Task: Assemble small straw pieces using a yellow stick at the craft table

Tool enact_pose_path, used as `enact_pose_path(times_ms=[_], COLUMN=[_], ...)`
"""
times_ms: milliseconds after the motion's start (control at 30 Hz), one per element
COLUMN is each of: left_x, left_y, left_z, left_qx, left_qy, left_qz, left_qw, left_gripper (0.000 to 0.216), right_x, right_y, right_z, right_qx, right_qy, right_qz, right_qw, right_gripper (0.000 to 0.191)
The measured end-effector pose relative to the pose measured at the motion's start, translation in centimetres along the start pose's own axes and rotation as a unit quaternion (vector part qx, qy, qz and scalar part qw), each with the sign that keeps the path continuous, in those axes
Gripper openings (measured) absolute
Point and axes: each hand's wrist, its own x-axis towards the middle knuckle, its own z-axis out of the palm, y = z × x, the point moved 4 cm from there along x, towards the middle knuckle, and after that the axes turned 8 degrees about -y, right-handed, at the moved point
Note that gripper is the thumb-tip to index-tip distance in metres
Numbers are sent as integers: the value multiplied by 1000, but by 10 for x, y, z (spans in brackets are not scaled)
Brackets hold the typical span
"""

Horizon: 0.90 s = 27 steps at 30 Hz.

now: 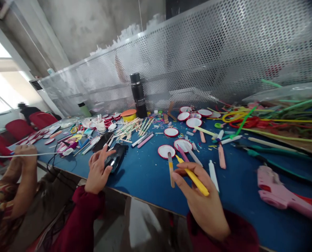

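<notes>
Right hand (203,204) grip pinching yellow stick (195,177), left hand (98,172) grip around black phone (117,157), red-rimmed discs (165,150) ahead, pink glue gun (283,196)

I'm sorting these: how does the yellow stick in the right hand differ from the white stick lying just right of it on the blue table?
The slim yellow plastic stick is held in the right hand's fingers; the white plastic stick lies loose on the blue table. The yellow one looks longer. It slants up-left; the white one points nearly straight away. Both are slim and straight.
</notes>
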Motion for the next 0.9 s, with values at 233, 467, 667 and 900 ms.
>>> enact_pose_path(times_ms=[233,467,667,900], left_x=[-4,-4,-6,-4], left_y=[-2,-4,0,122], left_z=[-2,-2,-10,15], left_qx=[-19,-37,-39,-236], left_qy=[75,83,129,35], left_qz=[-26,-20,-11,34], left_qw=[997,996,991,970], left_gripper=[93,90,80,34], right_x=[0,-1,1,10], right_y=[-1,-2,0,11], right_z=[-1,-1,-2,2], right_qx=[-21,-33,-52,-27], right_qy=[-4,25,62,71], right_qz=[-15,-32,-20,-12], right_qw=[1000,999,997,997], right_gripper=[22,23,28,27])
